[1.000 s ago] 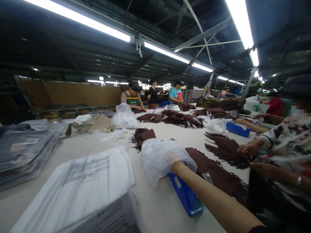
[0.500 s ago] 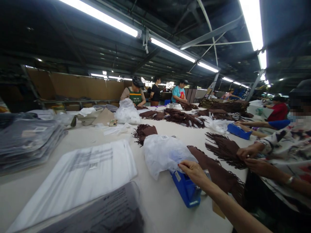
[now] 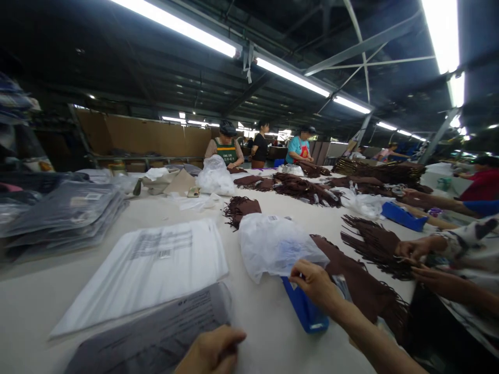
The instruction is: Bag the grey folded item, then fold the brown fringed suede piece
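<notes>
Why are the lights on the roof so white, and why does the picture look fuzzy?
In the head view the long ceiling lights glare to plain white while the roof stays dark; the stacked bags at the left edge smear with blur; the right hand by the white plastic bag looks sharper; the table edge bends from lens distortion.

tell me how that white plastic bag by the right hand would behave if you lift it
The white plastic bag is crumpled and thin, so probably floppy and light. It drapes over the blue tray, so it may drag or snag there. Right hand touches its edge.
</notes>
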A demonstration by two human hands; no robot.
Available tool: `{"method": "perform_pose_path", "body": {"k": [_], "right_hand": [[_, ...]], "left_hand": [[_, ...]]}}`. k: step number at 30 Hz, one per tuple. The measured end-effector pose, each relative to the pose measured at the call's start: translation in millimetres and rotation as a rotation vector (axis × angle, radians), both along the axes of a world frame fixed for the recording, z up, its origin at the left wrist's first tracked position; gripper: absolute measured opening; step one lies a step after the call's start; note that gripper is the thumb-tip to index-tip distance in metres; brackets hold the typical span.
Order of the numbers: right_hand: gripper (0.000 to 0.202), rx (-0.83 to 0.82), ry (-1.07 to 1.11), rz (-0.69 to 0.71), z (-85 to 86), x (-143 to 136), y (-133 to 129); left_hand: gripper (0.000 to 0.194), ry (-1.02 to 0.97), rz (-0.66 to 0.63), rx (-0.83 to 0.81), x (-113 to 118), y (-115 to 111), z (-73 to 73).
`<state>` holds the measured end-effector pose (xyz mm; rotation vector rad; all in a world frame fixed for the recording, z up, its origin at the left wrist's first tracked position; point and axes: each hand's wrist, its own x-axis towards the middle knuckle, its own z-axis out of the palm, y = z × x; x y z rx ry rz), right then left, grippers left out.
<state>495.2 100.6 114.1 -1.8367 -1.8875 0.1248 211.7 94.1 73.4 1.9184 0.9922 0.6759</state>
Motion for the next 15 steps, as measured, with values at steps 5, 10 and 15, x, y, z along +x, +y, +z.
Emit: {"method": "perform_pose_path", "body": {"k": [5, 10, 15], "right_hand": [[0.013, 0.088, -0.056, 0.082, -5.5, -7.3, -15.3], [0.017, 0.264, -0.089, 0.213, -19.9, -10.0, -30.9], [0.019, 0.195, 0.303, 0.062, -30.2, -16.6, -40.4]], "left_hand": [[0.067, -0.346, 0.145, -0.632, 94.8, 22.2, 1.6], [0.043, -0.479, 0.242, -0.636, 129.8, 24.9, -1.4], [0.041, -0.499, 0.142, -0.533, 100.5, 33.5, 2.9]]}}
